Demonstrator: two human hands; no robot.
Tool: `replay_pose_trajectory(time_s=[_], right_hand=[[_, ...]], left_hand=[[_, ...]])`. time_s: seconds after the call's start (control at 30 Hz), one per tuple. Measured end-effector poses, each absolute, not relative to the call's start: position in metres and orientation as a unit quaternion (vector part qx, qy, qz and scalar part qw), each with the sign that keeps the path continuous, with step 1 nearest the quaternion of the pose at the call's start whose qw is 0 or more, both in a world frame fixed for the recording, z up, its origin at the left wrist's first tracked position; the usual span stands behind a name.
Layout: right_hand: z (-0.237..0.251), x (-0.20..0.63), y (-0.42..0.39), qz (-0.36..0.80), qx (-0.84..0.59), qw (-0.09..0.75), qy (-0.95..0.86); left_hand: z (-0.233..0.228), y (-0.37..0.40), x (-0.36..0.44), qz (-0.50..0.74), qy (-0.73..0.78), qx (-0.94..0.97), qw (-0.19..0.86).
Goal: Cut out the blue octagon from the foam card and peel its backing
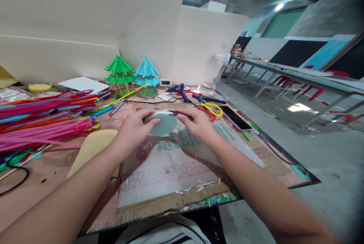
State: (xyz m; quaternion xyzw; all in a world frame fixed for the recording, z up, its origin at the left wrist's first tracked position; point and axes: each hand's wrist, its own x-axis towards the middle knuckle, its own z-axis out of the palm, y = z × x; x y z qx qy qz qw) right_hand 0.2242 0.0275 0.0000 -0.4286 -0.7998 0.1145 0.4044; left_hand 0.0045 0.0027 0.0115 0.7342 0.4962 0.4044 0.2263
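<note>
1. We see a pale teal disc [165, 124] between the two hands
2. We've got straws [42, 118] piled in pink, orange, purple and blue
3. One paper pagoda [120, 71] is bright green, the other pagoda [146, 72] sky blue
4. We spot scissors [212, 110] with one yellow and one red handle, and a blue glue gun [179, 90]
5. The cardboard sheet [170, 168] is brown with green printed characters and faded red marks
6. We note a cream foam piece [92, 147] and a phone [235, 118] with a dark screen
</note>
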Motion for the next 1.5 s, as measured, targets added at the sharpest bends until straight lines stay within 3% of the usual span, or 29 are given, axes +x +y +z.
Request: replay_pose_trajectory(time_s=[0.13, 0.27, 0.5, 0.73, 1.07, 1.5], right_hand=[[0.001, 0.223, 0.025, 0.105, -0.424, 0.393, -0.809], [0.002, 0.222, 0.023, 0.091, -0.412, 0.39, -0.818], [0.001, 0.219, 0.022, 0.096, -0.419, 0.403, -0.808], [0.001, 0.222, 0.029, 0.128, -0.452, 0.453, -0.758], [0.002, 0.224, 0.026, 0.068, -0.44, 0.415, -0.794], [0.003, 0.22, 0.02, 0.048, -0.42, 0.383, -0.821]], left_hand=[[0.012, 0.001, 0.006, 0.387, 0.484, 0.772, 0.141], [0.011, -0.001, 0.007, 0.387, 0.481, 0.777, 0.122], [0.014, 0.0, 0.008, 0.382, 0.496, 0.759, 0.18], [0.008, 0.007, 0.003, 0.421, 0.484, 0.702, 0.31], [0.004, 0.009, 0.004, 0.435, 0.473, 0.693, 0.327], [0.006, 0.002, 0.005, 0.404, 0.492, 0.761, 0.119]])
